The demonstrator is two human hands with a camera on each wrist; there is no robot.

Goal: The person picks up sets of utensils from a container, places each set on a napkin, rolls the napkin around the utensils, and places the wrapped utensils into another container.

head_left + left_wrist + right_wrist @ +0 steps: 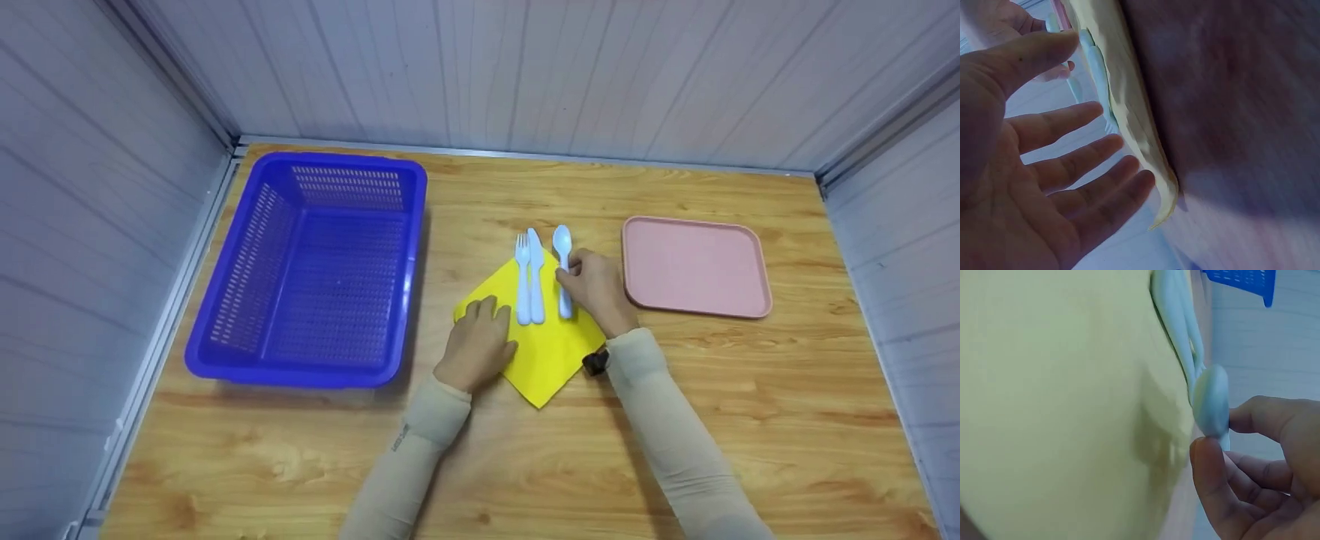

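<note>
The left hand (477, 346), fingers loosely spread and holding nothing, is at the napkin's (541, 367) left corner; the right hand (598, 289) pinches the spoon (562, 241) by its handle, above the napkin's far right edge. The basket (407, 292) stands near the table's (795, 420) left edge. Fork (523, 281) and knife (537, 289) lie side by side, heads past the napkin's far edge. The tray (694, 266) lies toward the table's right edge.

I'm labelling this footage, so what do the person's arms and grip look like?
Left sleeve and right sleeve are pale grey-beige, bulkier at the wrists. Small dark lettering, unreadable, marks the left; a black object shows by the right cuff. Left grip and right grip are ungloved.
</note>
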